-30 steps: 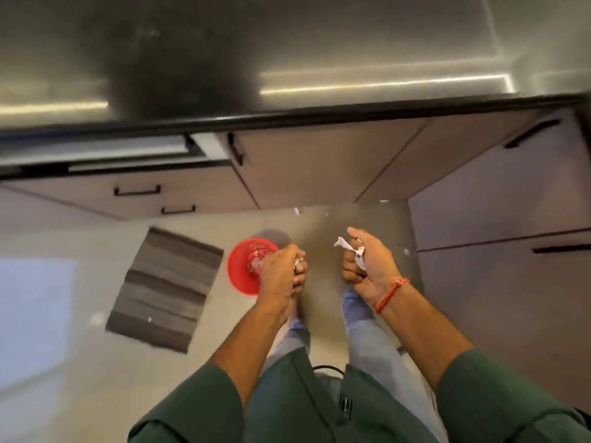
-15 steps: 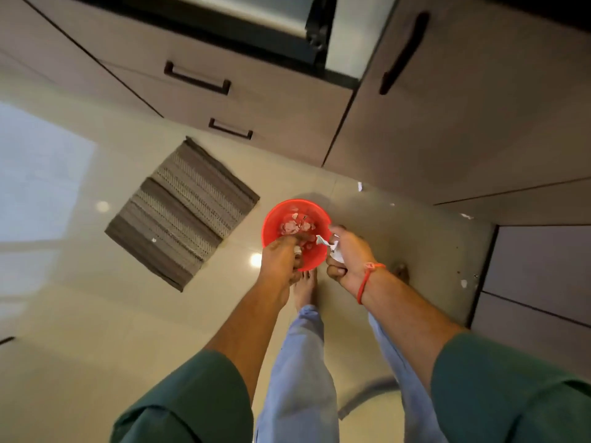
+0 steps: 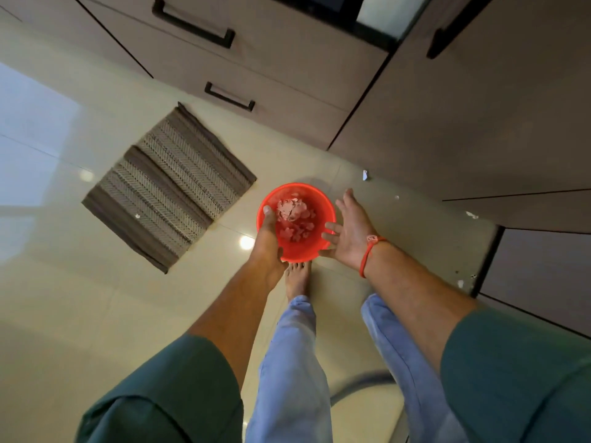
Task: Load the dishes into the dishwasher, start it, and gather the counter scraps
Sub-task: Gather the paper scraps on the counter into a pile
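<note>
Both hands reached down over the floor (image 3: 80, 314), the left hand (image 3: 267, 243) gripping the near left rim of a red bin (image 3: 319, 247), thumb hooked inside the rim and the fingers hidden beneath. The right hand (image 3: 350, 233) was spread open with straight fingers just beside the bin's right side; whether its fingertips touched the rim could not be told, and it held nothing.

Cream glossy tiles covered the floor, which carried two bright light spots. Brown cabinets (image 3: 431, 129) ran along the top and right, with two drawers on the left showing two black handles, and a third black handle on a door at upper right. One striped grey-and-brown mat (image 3: 169, 183) lay on the floor left of the bin, apart from it.

Two green sleeves (image 3: 166, 394) and two pale blue trouser legs (image 3: 291, 362) filled the lower frame, and one bare foot (image 3: 297, 279) showed just below the bin.

One bin was in view: round, bright orange-red, standing on or just over the floor in front of the cabinets. Inside lay a heap of crumpled scraps (image 3: 292, 214), tinted pink by the plastic, too many to count. One red thread (image 3: 367, 254) circled the right wrist. About five small white bits (image 3: 365, 175) lay scattered on the tiles near the cabinet foot.
</note>
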### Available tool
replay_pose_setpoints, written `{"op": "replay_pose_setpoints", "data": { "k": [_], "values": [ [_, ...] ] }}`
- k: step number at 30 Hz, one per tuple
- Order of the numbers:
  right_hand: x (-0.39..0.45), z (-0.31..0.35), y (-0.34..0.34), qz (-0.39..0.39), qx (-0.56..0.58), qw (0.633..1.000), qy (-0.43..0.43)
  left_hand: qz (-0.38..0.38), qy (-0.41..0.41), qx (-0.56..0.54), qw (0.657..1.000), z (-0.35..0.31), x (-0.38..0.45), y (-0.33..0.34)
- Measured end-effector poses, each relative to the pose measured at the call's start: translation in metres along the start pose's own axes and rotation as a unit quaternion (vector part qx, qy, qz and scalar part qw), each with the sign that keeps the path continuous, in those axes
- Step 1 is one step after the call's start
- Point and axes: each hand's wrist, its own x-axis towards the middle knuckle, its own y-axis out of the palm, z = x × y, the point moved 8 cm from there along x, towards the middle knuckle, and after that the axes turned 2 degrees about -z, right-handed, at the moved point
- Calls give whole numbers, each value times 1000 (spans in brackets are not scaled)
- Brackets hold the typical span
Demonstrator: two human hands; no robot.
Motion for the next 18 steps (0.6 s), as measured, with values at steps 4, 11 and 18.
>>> {"op": "replay_pose_setpoints", "data": {
  "k": [4, 11, 18],
  "values": [
    [-58, 15, -5, 8, 39, 999, -20, 25, 26, -8, 999, -9, -44, 26],
    [-161, 39, -45, 7, 105, 991, -87, 61, 121, 64, 989, -24, -153, 71],
    [-244, 62, -124, -16, 157, 973, -167, 142, 211, 208, 945, -22, -252, 139]
  ]
}}
